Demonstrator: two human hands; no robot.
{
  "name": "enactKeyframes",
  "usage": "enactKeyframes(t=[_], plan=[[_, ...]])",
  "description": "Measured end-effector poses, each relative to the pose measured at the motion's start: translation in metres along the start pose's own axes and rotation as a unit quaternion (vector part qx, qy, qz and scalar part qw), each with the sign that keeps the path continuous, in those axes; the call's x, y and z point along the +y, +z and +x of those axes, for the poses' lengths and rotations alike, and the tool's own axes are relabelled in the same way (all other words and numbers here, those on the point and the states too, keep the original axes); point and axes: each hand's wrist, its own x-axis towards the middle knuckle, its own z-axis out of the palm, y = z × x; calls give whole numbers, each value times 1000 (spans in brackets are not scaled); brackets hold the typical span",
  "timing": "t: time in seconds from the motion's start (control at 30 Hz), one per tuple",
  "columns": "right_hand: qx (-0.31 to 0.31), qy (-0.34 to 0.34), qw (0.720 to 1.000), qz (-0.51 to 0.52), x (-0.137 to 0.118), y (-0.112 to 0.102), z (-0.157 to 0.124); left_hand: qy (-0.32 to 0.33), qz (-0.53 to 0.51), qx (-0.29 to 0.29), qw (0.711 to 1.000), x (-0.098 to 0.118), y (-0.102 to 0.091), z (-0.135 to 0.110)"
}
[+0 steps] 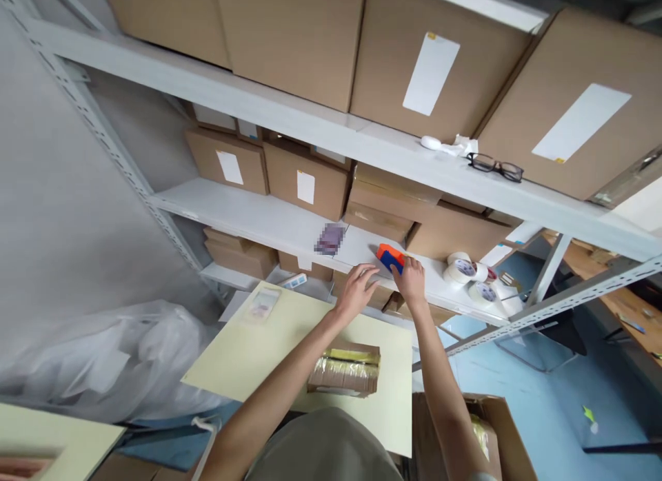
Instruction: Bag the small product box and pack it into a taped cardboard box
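Note:
My right hand (412,280) is closed on an orange-and-blue handheld object (390,256) at the front of the middle shelf (305,229); its exact kind is unclear. To the left of it, my left hand (356,288) reaches near the same shelf edge, fingers apart and holding nothing. Below my arms, a small cardboard box (349,381) bound with clear and yellow tape lies on the pale yellow tabletop (232,343). A blurred purple item (331,239) rests on the shelf left of the orange-and-blue object.
Several tape rolls (460,271) stand on the shelf's right end. Eyeglasses (495,167) lie on the upper shelf beam, beneath large cartons (439,74). A clear flat packet (263,304) is on the table. An open carton (509,433) stands lower right; plastic sheeting (155,357) bulges at left.

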Motion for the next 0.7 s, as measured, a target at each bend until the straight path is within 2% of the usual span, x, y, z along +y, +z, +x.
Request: enactKeyframes(t=[0.07,0.17,0.3,0.4,0.5,0.6,0.7], plan=[[-72,26,995,-58,-6,3,20,12,-5,11,1000,8,0,11],[-155,58,981,-100,-13,11,36,9,-15,13,1000,15,-1,12],[-160,69,980,-94,-20,14,30,-27,-29,1,999,14,-8,-6],[-155,49,985,-53,-24,11,5,-80,-48,16,995,10,-23,-30],[-169,-17,985,1,-25,4,-35,-156,-73,60,983,11,-45,-57],[-194,-95,973,83,-22,-5,-82,-232,-123,91,961,20,-70,-82],[-212,-130,955,161,-20,-13,-122,-280,-169,102,940,33,-92,-103]])
